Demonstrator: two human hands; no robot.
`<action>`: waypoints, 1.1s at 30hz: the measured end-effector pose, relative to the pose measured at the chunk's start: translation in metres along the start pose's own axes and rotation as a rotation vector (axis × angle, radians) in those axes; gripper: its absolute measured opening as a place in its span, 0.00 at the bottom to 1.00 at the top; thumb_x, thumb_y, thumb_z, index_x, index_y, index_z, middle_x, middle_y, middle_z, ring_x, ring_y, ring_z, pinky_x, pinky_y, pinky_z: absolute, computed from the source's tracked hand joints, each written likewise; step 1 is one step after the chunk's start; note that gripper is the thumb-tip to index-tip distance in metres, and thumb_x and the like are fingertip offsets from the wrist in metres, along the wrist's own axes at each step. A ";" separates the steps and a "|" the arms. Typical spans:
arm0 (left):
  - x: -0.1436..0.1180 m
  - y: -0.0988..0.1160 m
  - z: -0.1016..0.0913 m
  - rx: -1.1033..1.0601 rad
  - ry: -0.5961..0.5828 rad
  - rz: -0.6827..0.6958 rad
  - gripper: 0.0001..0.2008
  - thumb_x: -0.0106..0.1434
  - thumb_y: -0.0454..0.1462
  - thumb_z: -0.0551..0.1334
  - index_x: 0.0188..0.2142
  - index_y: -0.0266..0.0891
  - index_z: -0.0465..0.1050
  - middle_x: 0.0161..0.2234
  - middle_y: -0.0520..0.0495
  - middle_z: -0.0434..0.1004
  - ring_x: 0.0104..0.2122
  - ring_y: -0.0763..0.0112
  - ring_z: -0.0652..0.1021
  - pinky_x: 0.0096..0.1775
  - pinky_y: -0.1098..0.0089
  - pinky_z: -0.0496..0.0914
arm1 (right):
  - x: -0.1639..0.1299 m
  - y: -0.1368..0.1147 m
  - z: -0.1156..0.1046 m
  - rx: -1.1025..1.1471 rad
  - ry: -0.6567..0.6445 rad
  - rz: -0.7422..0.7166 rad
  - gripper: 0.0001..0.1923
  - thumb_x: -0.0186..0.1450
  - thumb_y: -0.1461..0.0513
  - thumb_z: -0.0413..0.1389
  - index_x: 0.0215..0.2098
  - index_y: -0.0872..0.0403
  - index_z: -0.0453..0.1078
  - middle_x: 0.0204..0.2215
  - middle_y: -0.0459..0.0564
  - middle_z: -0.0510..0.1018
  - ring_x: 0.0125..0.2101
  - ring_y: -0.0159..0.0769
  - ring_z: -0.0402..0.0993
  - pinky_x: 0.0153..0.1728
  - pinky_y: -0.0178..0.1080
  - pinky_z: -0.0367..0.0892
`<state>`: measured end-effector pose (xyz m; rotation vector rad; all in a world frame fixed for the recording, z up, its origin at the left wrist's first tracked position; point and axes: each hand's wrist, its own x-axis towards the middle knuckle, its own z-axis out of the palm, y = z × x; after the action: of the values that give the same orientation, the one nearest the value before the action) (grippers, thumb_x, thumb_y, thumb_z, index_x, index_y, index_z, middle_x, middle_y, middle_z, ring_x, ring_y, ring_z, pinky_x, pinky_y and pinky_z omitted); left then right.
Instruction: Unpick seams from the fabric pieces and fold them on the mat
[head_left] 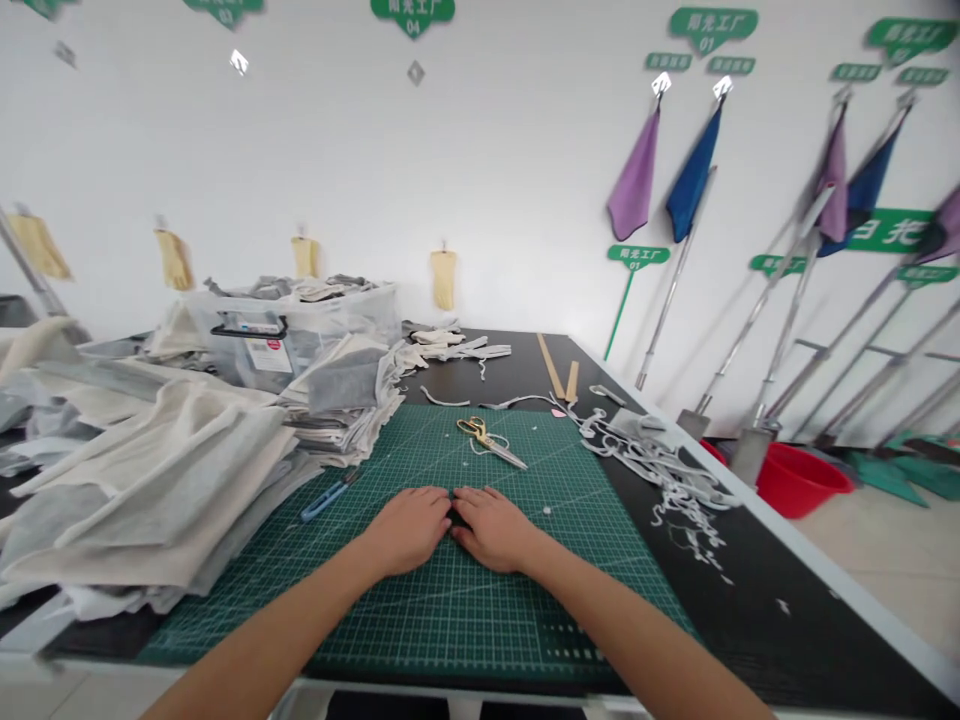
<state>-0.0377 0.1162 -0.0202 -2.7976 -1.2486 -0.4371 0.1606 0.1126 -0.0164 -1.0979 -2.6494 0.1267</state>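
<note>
My left hand (412, 530) lies palm down on the green cutting mat (480, 620), its fingers extended together and nothing visible in it. Opposite it, my right hand (495, 530) rests the same way, the fingertips of both hands nearly meeting. What is beneath the palms is hidden. Just beyond the hands are scissors (491, 442) with gold handles, blades pointing right. A small blue-handled tool (324, 498), perhaps thread snips, lies left of my left hand beside a tall stack of grey and cream cloth (172, 470).
A clear plastic bin (315, 325) full of fabric stands behind the stacks. Tangled grey fabric strips (652, 450) lie on the black table (750, 600) at right. Two wooden rulers (551, 365) lie farther back. Beyond the table's right edge are a red basin (802, 480) and several mops.
</note>
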 end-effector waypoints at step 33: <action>0.012 -0.059 0.027 -0.232 0.069 -0.198 0.17 0.65 0.40 0.52 0.49 0.43 0.74 0.53 0.48 0.73 0.54 0.64 0.70 0.58 0.58 0.63 | 0.024 0.046 0.004 -0.132 0.266 0.180 0.11 0.66 0.60 0.49 0.44 0.53 0.69 0.48 0.51 0.74 0.49 0.40 0.67 0.52 0.42 0.59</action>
<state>-0.0672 0.1684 -0.0471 -2.8212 -1.5595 -0.7278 0.1748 0.1628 -0.0231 -1.2958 -2.3487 -0.1514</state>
